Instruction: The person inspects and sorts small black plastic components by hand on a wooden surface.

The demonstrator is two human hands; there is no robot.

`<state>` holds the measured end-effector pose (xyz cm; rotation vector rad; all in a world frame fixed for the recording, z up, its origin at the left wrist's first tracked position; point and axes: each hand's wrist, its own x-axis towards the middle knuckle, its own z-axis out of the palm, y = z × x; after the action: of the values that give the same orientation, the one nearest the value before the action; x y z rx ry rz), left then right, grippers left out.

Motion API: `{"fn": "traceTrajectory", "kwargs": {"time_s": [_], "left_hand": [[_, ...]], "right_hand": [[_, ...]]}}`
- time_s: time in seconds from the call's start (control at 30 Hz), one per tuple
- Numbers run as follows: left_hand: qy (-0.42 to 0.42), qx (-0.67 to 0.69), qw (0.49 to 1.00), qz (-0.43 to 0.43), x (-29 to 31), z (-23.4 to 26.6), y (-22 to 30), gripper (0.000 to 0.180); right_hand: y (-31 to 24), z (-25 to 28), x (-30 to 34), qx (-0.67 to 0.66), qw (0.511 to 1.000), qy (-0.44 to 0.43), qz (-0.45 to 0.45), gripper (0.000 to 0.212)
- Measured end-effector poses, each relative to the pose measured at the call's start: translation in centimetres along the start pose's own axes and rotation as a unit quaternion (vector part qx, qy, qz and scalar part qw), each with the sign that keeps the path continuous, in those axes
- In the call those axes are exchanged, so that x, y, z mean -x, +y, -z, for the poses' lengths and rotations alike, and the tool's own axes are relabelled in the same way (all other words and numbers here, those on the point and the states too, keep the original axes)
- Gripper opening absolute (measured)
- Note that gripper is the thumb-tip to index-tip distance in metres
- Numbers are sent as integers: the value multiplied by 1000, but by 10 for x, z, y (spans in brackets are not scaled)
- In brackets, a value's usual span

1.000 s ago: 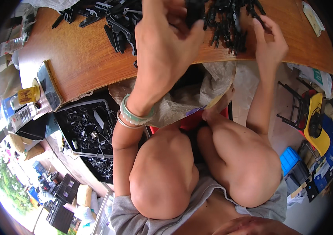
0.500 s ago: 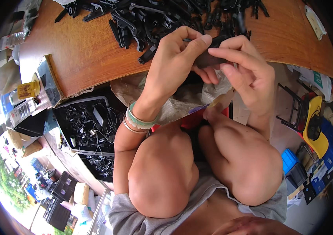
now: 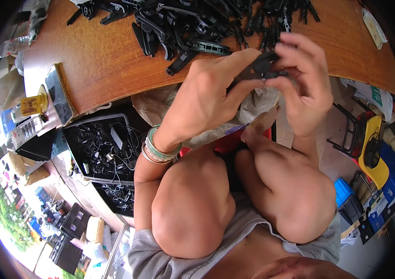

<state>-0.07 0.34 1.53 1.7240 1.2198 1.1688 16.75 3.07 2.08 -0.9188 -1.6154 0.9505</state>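
Pinching a small black plastic clip part (image 3: 266, 67) between both hands at one o'clock, the left hand (image 3: 206, 100) and right hand (image 3: 302, 88) grip its ends above the desk (image 3: 109, 69); it looks light, stiff, easily fumbled.

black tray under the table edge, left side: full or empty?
Partly filled. The black tray holds a tangle of small black parts and wires across its floor, with bare rim showing.
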Motion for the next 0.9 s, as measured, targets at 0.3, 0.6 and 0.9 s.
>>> {"fn": "traceTrajectory", "kwargs": {"time_s": [0.3,0.6,0.9], "left_hand": [[-15,-23,998,-52,0,-2,-6,31],[-90,-71,993,4,17,14,-12,33],[25,-439,896,-66,-4,19,-29,13]], "right_hand": [[9,10,2,79,994,-63,30,30],[18,26,-4,68,970,-233,13,26],[48,18,-14,342,938,-7,50,16]]}}
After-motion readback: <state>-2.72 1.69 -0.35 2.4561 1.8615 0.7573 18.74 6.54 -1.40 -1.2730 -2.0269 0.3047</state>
